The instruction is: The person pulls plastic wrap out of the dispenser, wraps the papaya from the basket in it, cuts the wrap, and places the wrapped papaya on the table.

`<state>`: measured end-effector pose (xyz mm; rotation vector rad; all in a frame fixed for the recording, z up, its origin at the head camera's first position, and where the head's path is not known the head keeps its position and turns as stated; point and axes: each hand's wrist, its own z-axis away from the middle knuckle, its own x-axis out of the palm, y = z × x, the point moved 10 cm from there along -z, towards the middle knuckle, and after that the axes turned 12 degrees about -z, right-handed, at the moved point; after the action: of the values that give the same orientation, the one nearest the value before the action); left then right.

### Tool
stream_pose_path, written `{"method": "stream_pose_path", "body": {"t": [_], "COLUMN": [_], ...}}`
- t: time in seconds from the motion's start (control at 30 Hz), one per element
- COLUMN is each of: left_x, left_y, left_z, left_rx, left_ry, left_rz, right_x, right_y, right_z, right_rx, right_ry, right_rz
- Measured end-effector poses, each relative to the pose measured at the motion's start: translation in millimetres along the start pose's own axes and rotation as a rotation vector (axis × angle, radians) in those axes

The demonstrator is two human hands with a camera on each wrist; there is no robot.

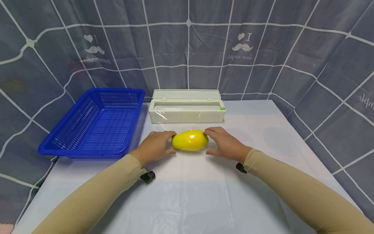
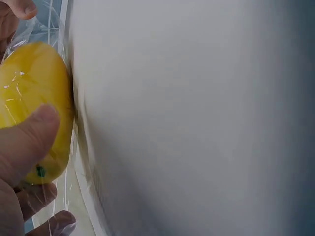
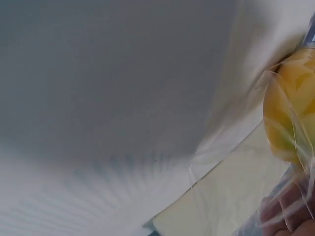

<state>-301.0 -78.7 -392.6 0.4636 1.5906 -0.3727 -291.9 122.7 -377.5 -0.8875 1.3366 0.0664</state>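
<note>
A yellow oblong fruit (image 1: pixel 190 140) with a small green tip lies crosswise on the table, clear plastic film (image 3: pixel 211 201) over and around it. My left hand (image 1: pixel 155 146) is at its left end, fingers on the far side and thumb on the near side. In the left wrist view the left thumb (image 2: pixel 32 140) lies in front of the fruit, the fingers at the film past its tip. My right hand (image 1: pixel 226 144) touches the right end with its fingertips, its thumb apart from the fruit. Film covers the right fingers (image 3: pixel 290 209) in the right wrist view.
Behind the fruit stands a white film dispenser (image 1: pixel 187 116), lid raised, with a green slider (image 1: pixel 222 108) at its right. A blue plastic basket (image 1: pixel 87 152) sits at the left. A grey checked curtain (image 1: pixel 169 42) surrounds the white-covered table (image 1: pixel 187 198).
</note>
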Motion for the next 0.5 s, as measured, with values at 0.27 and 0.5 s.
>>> {"method": "stream_pose_path", "body": {"t": [0.27, 0.5], "left_x": [0.0, 8.6], "left_y": [-0.5, -9.1], "left_z": [-6.6, -11.7], "left_rx": [-0.033, -0.062], "left_ry": [0.004, -0.062], "left_rz": [-0.008, 0.061], "right_x": [4.1, 5.5], "right_y": [5, 7], "right_z": [-12, -20], "right_rx": [0.021, -0.009], "right_ry": [-0.003, 0.008], "right_rz": [-0.014, 0.04]}}
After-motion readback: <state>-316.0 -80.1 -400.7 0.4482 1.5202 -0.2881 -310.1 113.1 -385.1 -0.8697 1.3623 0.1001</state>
